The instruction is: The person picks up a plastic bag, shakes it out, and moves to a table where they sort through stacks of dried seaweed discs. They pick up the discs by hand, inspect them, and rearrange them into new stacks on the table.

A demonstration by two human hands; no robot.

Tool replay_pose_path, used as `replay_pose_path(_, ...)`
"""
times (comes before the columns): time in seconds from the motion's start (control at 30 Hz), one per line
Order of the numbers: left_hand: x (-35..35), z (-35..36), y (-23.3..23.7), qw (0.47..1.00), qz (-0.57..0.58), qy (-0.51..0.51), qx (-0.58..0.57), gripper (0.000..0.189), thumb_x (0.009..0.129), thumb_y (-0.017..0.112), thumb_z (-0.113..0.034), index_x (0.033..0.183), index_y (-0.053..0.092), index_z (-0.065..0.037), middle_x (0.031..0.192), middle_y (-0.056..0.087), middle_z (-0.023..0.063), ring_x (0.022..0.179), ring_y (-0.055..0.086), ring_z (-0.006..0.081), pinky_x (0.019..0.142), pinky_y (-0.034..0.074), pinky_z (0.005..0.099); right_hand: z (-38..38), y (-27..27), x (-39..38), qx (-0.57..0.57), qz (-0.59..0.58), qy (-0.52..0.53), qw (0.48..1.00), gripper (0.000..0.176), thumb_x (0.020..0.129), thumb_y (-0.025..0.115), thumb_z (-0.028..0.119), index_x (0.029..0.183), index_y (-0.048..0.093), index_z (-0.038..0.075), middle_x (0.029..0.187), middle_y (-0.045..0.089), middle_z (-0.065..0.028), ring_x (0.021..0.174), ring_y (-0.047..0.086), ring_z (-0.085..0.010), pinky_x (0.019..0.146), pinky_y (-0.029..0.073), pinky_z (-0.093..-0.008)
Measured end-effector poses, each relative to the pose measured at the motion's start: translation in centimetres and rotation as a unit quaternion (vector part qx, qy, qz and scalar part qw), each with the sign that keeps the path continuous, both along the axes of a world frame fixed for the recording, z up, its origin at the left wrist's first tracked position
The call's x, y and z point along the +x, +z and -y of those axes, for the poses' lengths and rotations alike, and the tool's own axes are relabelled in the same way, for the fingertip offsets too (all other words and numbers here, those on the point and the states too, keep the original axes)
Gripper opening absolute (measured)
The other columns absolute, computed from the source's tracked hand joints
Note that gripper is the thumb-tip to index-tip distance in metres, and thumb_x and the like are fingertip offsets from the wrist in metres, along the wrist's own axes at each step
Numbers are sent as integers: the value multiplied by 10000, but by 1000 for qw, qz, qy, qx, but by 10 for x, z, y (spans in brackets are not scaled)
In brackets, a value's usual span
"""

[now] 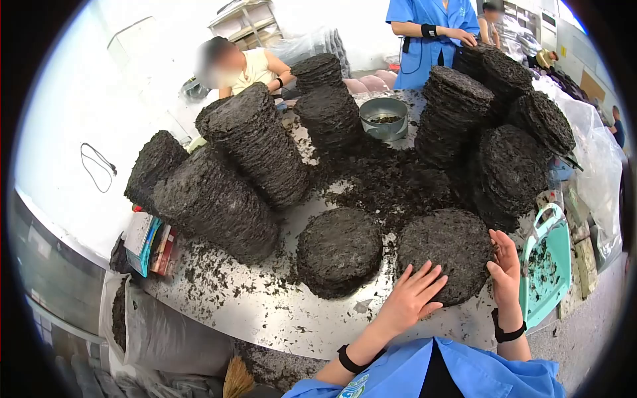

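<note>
As both of our hands rest on it, we enter at the head of the list the low round stack of dark, flaky dried sheets. It lies at the near edge of the metal table, straight ahead of us.

Left hand: open, fingers spread, laid flat on the near top rim of the low round stack; it grips nothing. Black wristband on that wrist.

Right hand: open, fingers straight and pointing up, palm against the stack's right side; it closes on nothing. The stack thus sits between our 2 hands, the left on its near rim, the right beside it.

Neighbouring stack: same dark material, also low, just left of the one we touch, apart from both hands.

Tall stacks: several, leaning, crowded across the middle and far side of the table. Loose dark crumbs lie scattered over the tabletop among them.

Metal bowl: far side, between tall stacks, dark scraps inside.

Green tray: just right of our right hand, at the table's edge, dusted with crumbs.

Boxes: at the table's left edge. Grey sack: below that edge.

2 other people at the far side: 1 in a pale top, seated; 1 in a blue coat, a hand at the top of a tall stack.
</note>
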State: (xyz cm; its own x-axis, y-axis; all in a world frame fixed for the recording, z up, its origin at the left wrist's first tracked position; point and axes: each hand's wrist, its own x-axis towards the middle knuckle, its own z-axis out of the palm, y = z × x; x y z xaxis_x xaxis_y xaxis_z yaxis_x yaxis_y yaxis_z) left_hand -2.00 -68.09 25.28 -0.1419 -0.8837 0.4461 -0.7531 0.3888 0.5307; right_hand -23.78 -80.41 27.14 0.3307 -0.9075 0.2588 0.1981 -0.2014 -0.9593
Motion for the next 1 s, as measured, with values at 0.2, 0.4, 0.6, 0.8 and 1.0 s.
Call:
replay_pose_path(0.2, -3, -1, -6, 998, 59, -14, -36, 578, 835, 688, -280, 1346, 510, -76, 1432, 440, 146, 1362, 368, 337, 1091, 284, 553, 9, -14, 0, 10, 52, 9, 999, 584, 814, 496, 134, 1377, 418, -2, 1424, 434, -172, 1359, 359, -251, 1150, 192, -364)
replay_pose_path(0.4, 17, -11, 9, 984, -169, 26, -49, 433, 914, 557, -166, 1298, 511, 28, 1381, 476, 206, 1357, 376, 334, 1103, 300, 490, 6, -12, -1, 41, 71, 7, 997, 527, 829, 445, 69, 1350, 447, -7, 1380, 483, -160, 1333, 396, -241, 1128, 226, -351)
replay_pose_path(0.6, 121, -36, 8, 820, -388, 415, -69, 335, 1011, 418, -208, 1163, 547, 62, 1027, 634, 162, 909, 585, 218, 836, 456, 331, 4, -11, -5, 61, 53, 5, 997, 602, 726, 415, -54, 1319, 482, 25, 1360, 516, -100, 1309, 421, -199, 1069, 272, -298)
replay_pose_path(0.8, 59, -34, 26, 937, -197, 286, 38, 730, 817, 695, -302, 1388, 384, 31, 1464, 352, 237, 1377, 317, 358, 1127, 252, 465, 5, -13, -1, 29, 8, -1, 1000, 739, 597, 353, -81, 1318, 472, 28, 1367, 502, -91, 1334, 394, -195, 1095, 239, -310)
replay_pose_path(1.0, -11, 4, 6, 999, 5, 21, 36, 721, 820, 687, -318, 1415, 396, -36, 1477, 372, 156, 1388, 326, 296, 1128, 255, 502, -2, -3, -2, 26, 9, 4, 1000, 663, 733, 467, -89, 1381, 406, 37, 1413, 447, -112, 1322, 404, -222, 1087, 281, -345)
